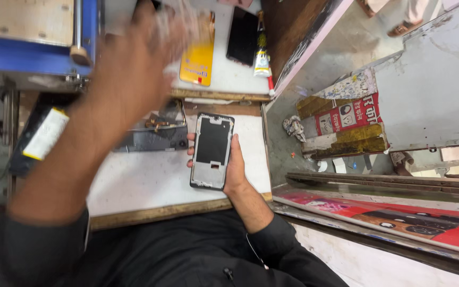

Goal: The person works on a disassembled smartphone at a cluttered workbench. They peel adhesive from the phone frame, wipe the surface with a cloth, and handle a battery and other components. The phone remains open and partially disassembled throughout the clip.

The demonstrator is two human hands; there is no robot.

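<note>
My right hand (235,167) grips a stripped phone frame (212,151), a silver-edged shell with a black middle, held upright over the white worktop (150,180). The thumb lies along its right edge and the fingertips wrap round the left edge. My left hand (134,69) is raised high in front of the camera and blurred by motion, its fingers near the top of the view by a yellow phone-back panel (197,58). Whether it holds anything is hidden by the blur.
An opened phone body (155,135) lies left of the frame. A black phone (241,37) and a glue tube (262,58) rest on the far shelf. A blue machine (33,53) stands top left, with a black pack bearing a white label (41,135) below it. The floor with cardboard scraps (346,122) drops off on the right.
</note>
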